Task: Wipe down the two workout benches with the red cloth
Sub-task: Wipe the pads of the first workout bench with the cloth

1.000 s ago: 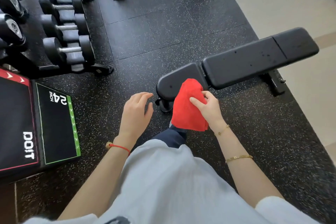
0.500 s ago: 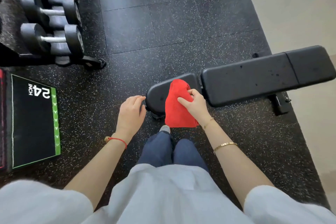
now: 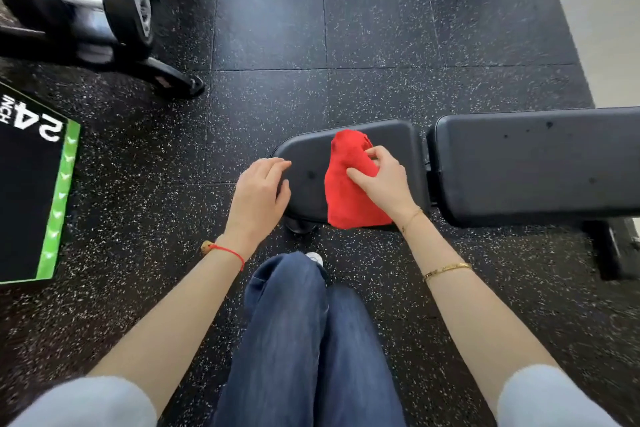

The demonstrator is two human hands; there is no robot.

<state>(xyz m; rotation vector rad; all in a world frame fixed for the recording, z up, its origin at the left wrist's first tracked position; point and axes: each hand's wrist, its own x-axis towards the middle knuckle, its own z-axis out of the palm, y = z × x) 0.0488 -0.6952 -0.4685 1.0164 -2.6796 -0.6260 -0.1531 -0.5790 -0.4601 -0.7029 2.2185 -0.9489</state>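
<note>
Red cloth (image 3: 349, 184) lies bunched on the near seat pad of the black bench (image 3: 519, 163), draped over the pad's near edge; right hand (image 3: 384, 180) pinches it with curled fingers, left hand (image 3: 258, 194) rests loosely open on the pad's left end, holding nothing. Only one bench in view; second not visible. Risk, as judged: a bunched cloth gives a narrow contact patch, so strokes may skip the pad edges and the long back pad to the right, or the hanging fold slips off.
</note>
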